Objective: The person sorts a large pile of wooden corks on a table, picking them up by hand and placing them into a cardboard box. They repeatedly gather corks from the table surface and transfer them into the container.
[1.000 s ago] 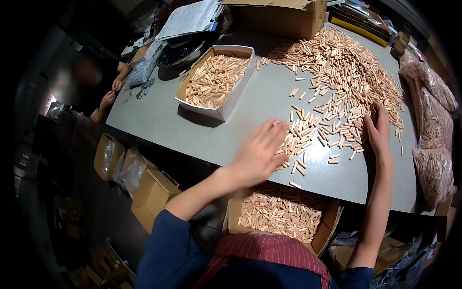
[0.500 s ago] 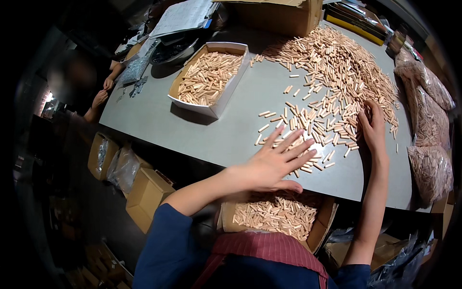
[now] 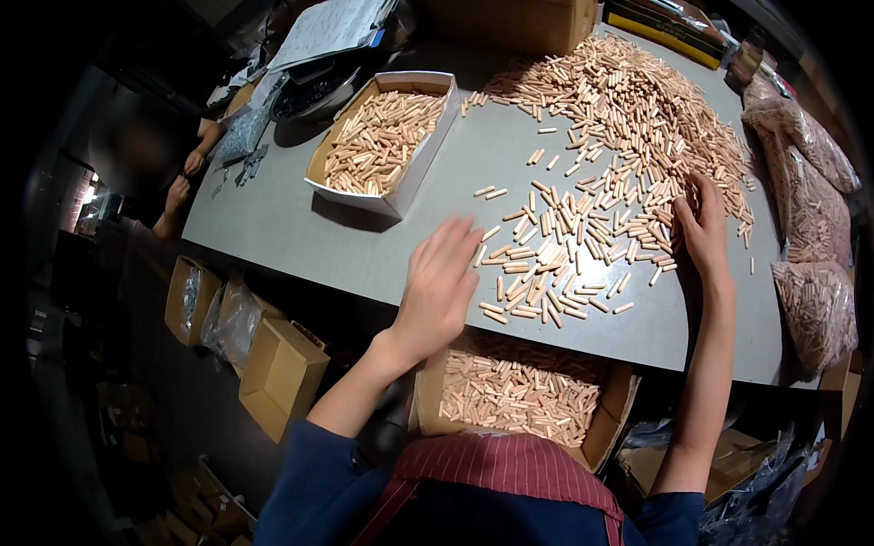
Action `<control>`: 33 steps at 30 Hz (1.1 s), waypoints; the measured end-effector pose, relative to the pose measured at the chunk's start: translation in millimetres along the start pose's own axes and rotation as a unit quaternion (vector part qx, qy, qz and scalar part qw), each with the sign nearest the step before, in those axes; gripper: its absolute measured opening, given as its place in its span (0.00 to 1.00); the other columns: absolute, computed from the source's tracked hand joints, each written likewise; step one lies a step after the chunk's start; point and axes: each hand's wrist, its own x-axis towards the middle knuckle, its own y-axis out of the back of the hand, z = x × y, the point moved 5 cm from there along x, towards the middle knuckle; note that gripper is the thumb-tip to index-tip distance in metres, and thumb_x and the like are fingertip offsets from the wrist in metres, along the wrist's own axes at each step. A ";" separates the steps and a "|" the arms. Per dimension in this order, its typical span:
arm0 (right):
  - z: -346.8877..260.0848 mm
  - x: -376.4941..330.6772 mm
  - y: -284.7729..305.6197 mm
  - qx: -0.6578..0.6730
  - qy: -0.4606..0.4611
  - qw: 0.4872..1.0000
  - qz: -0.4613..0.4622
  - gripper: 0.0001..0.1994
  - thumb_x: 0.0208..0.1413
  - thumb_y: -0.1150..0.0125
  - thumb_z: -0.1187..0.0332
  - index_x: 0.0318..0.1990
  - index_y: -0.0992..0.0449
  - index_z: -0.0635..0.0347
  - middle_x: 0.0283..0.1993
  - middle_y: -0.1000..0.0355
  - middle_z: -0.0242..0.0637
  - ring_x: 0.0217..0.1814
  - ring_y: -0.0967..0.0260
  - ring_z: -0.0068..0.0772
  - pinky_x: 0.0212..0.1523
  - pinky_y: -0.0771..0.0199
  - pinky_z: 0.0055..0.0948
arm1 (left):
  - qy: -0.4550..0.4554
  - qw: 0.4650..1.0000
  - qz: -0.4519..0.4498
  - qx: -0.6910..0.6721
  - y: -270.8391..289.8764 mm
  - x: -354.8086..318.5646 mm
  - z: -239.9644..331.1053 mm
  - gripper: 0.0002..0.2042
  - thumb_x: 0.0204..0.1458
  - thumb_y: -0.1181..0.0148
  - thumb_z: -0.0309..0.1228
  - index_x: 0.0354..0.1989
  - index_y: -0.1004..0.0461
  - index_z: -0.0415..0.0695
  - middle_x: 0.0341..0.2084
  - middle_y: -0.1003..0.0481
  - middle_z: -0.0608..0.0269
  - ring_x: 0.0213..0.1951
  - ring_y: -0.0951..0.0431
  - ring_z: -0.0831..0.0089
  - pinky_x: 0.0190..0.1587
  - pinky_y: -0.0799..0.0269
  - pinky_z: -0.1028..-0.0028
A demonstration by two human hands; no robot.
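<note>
Grey bench [image 3: 364,246] | left hand [image 3: 439,287] flat, fingers spread, holding nothing, beside wooden dowels [image 3: 564,246] | right hand [image 3: 701,227] curled on pile edge, grasp unclear | step: raking dowels toward carton [image 3: 619,423] | next: sweep over edge

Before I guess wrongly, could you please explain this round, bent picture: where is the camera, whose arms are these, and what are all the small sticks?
The camera sits on a person's head and looks down, so the edges bend. The two arms from below are that person's own. The left hand lies flat, fingers spread, beside loose wooden pegs on a grey table. The right hand rests on the pegs at the heap's edge. Neither hand clearly holds anything. A white tray and a cardboard box at the person's lap hold more pegs. Another person's hands show far left.
</note>
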 end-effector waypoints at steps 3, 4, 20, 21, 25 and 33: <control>-0.6 -0.2 -0.5 -0.010 0.011 1.000 -0.001 0.21 0.64 0.40 0.66 0.61 0.29 0.64 0.61 0.31 0.50 0.65 0.32 0.51 0.65 0.32 0.40 | -0.014 1.000 0.019 -0.002 1.3 -2.0 10.4 0.21 0.55 0.41 0.23 0.60 0.26 0.38 0.60 0.28 0.49 0.64 0.31 0.49 0.65 0.37 0.57; -1.3 -0.2 -0.4 -0.013 0.014 1.000 -0.002 0.21 0.64 0.40 0.66 0.61 0.29 0.64 0.61 0.31 0.50 0.65 0.32 0.51 0.66 0.32 0.40 | -0.024 0.999 0.011 -0.020 0.3 0.0 18.8 0.21 0.54 0.40 0.22 0.58 0.24 0.39 0.57 0.27 0.51 0.61 0.30 0.51 0.63 0.35 0.58; 1.8 0.8 -1.5 0.000 0.007 1.000 -0.010 0.20 0.62 0.39 0.65 0.59 0.28 0.64 0.62 0.31 0.50 0.66 0.33 0.52 0.66 0.33 0.41 | -0.038 0.997 0.017 -0.069 -29.5 22.2 47.2 0.17 0.53 0.40 0.20 0.52 0.20 0.44 0.47 0.26 0.57 0.49 0.30 0.55 0.55 0.33 0.62; 1.2 0.6 -0.8 -0.001 0.010 1.000 -0.009 0.20 0.62 0.39 0.66 0.60 0.28 0.64 0.62 0.31 0.50 0.66 0.33 0.52 0.66 0.33 0.41 | -0.022 0.997 0.022 -0.068 -25.3 22.1 42.5 0.17 0.54 0.42 0.20 0.52 0.19 0.44 0.47 0.25 0.58 0.49 0.30 0.55 0.55 0.32 0.62; -0.1 0.2 -1.9 0.004 0.013 1.000 -0.013 0.20 0.63 0.39 0.66 0.59 0.28 0.64 0.62 0.32 0.50 0.66 0.33 0.53 0.66 0.33 0.41 | 0.003 0.998 0.045 -0.054 -9.8 14.5 26.4 0.16 0.54 0.42 0.20 0.50 0.19 0.44 0.44 0.24 0.58 0.48 0.29 0.57 0.54 0.32 0.62; 2.0 0.2 -1.2 0.005 0.000 1.000 -0.015 0.19 0.62 0.38 0.66 0.57 0.25 0.64 0.62 0.31 0.48 0.66 0.33 0.49 0.67 0.35 0.40 | -0.061 0.995 0.035 -0.073 -14.4 16.3 46.7 0.11 0.51 0.35 0.22 0.43 0.16 0.46 0.43 0.24 0.62 0.47 0.28 0.60 0.52 0.32 0.64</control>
